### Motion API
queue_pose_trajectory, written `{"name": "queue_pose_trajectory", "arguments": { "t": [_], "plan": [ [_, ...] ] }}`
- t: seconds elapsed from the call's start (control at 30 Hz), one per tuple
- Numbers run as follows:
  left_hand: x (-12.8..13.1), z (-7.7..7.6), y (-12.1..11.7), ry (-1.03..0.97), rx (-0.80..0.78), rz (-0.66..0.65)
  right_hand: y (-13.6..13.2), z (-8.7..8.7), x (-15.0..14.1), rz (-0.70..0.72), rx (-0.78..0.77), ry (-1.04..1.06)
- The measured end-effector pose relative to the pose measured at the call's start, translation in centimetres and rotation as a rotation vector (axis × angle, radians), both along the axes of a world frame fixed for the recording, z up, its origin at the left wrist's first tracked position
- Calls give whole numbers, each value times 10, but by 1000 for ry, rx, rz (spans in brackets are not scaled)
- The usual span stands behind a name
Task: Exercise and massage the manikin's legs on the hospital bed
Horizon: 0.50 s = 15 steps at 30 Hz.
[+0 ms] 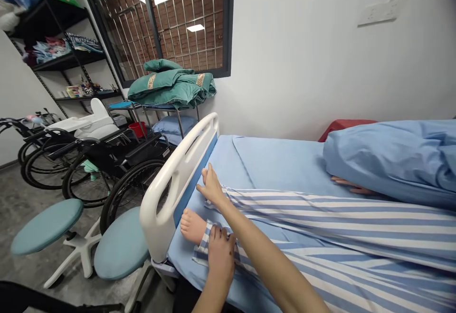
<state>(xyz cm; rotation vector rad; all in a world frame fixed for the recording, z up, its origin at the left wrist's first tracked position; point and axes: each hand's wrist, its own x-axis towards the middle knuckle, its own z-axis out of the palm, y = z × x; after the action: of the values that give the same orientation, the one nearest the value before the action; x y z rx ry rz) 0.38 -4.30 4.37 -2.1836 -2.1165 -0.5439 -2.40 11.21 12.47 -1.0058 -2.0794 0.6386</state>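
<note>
My left hand (pixel 220 251) is wrapped over the near lower leg, on the cuff of a blue-and-white striped trouser leg (pixel 202 251). A bare foot (pixel 192 226) sticks out of that cuff, toes toward the bed's end board. My right hand (pixel 212 187) reaches across to the end of the far striped trouser leg (pixel 278 201). Its thumb and fingers are apart, with no object visible between them; the far foot is mostly or fully hidden there. Both legs lie on a light blue bed sheet (pixel 270 156).
A white end board (pixel 178 161) closes the bed's left end. Beyond it stand round stools (pixel 123 241), a wheelchair (pixel 131 161) and a rack with a green quilt (pixel 171 85). Right, a blue cover (pixel 392 156) lies over the body, a hand (pixel 352 184) showing from under it.
</note>
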Motion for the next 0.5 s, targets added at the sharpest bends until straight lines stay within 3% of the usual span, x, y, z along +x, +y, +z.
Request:
{"name": "queue_pose_trajectory", "arguments": {
  "t": [0.17,0.3,0.5],
  "plan": [
    [-2,-10,1,-83,0,20,15,-12,-12,-70,-146,-130],
    [-2,-11,3,-47,-26,19,25,-31,9,-155,-305,-450],
    [8,-6,0,-34,-66,36,15,-51,49,-220,-79,-649]
  ]
}}
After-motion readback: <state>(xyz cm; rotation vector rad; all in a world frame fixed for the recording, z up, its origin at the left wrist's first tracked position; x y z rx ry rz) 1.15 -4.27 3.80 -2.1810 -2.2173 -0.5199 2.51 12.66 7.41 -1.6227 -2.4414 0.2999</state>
